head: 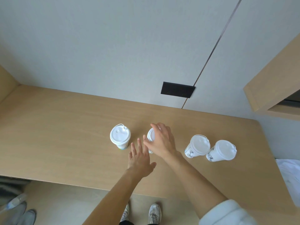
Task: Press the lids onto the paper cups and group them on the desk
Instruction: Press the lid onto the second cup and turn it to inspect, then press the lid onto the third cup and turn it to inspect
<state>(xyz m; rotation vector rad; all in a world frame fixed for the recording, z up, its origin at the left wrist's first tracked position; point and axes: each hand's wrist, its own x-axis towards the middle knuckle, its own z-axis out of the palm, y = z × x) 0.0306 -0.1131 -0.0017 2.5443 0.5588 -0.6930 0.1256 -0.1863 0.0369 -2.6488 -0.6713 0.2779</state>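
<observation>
Lid (150, 135) gripped by right hand (162, 142) — left hand (140, 160) spread, just beside.

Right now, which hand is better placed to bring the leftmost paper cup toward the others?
Left: the left hand is open and nearest the leftmost paper cup; the right hand grips the middle cup's lid.
</observation>
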